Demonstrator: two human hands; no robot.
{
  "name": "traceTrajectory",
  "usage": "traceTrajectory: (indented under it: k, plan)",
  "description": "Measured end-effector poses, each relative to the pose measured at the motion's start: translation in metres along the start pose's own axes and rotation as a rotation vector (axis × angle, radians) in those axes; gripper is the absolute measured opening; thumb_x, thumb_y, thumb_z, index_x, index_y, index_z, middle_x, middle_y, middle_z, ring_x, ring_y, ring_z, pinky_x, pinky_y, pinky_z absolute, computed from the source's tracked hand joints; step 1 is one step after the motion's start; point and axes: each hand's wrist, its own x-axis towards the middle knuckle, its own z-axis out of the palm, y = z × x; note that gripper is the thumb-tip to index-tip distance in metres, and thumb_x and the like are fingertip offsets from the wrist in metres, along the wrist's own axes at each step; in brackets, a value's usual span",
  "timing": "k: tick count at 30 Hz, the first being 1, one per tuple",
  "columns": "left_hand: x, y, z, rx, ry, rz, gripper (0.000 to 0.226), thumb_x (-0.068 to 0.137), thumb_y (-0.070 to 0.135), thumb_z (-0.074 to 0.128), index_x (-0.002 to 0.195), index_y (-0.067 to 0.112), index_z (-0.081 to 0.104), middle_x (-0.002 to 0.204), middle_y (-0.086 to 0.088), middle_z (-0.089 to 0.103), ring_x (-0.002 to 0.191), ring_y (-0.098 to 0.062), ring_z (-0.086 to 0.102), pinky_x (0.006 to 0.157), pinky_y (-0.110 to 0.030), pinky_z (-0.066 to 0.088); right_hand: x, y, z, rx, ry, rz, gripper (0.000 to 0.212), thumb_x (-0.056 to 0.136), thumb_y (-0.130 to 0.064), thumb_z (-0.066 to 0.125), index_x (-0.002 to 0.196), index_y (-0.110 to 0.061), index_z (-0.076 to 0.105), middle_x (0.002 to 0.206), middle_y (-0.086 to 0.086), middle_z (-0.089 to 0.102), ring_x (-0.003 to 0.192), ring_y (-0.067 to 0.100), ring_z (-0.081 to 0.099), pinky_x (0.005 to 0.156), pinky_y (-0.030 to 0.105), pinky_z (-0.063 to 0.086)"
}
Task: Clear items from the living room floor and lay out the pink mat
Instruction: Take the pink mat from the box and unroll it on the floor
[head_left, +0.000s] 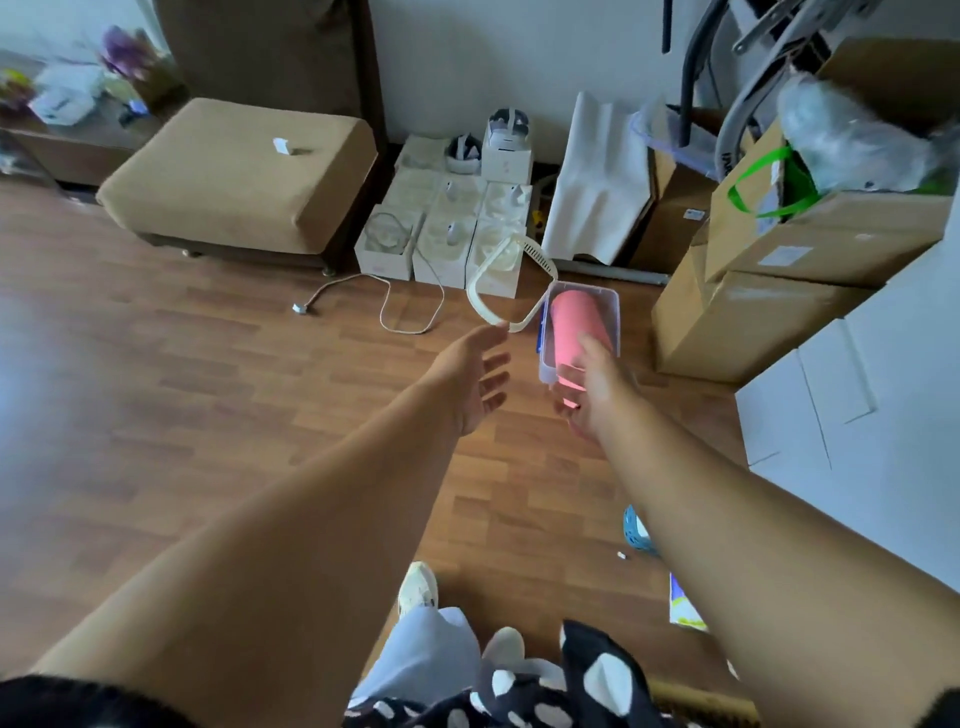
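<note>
Right hand (589, 395) grips rolled pink mat (576, 327) in clear plastic box (613, 306) | left hand (478, 382) released, fingers spread | steady box rim, draw roll straight out.

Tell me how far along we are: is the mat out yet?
Not yet. Nothing looks finished. In hand: the right hand grips the rolled pink mat, still in its clear box; the left hand is open beside it. Left to do: pull the mat out, lift the cable, the cream band and the blue item off the floor, then unroll the mat.
</note>
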Motion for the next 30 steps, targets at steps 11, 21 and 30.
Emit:
traceTrajectory:
  k: [11,21,30]
  plan:
    - [0.076,-0.016,0.035,0.055,-0.026,-0.125,0.042,0.081,0.041,0.070,0.118,0.024,0.066,0.119,-0.001,0.063,0.113,-0.023,0.058,0.084,-0.036,0.044,0.075,0.012,-0.036,0.099,0.096,0.108,0.058,0.087,-0.050,0.061,0.129,-0.011,0.055,0.104,0.004,0.064,0.086,0.023,0.061,0.086,0.043,0.052]
    - [0.183,0.028,0.053,0.147,-0.101,-0.189,0.048,0.081,0.042,0.069,0.124,0.023,0.063,0.122,-0.002,0.061,0.114,-0.024,0.056,0.088,-0.038,0.043,0.165,-0.012,0.000,0.208,0.153,0.162,0.056,0.086,-0.048,0.064,0.125,-0.009,0.055,0.111,0.006,0.064,0.101,0.026,0.063,0.099,0.050,0.049]
    - [0.261,0.025,0.077,0.217,-0.104,-0.278,0.039,0.082,0.040,0.069,0.116,0.023,0.066,0.119,-0.001,0.062,0.110,-0.024,0.057,0.089,-0.038,0.044,0.236,-0.014,-0.002,0.256,0.178,0.207,0.057,0.086,-0.050,0.064,0.124,-0.008,0.056,0.104,0.006,0.059,0.094,0.026,0.058,0.095,0.046,0.050]
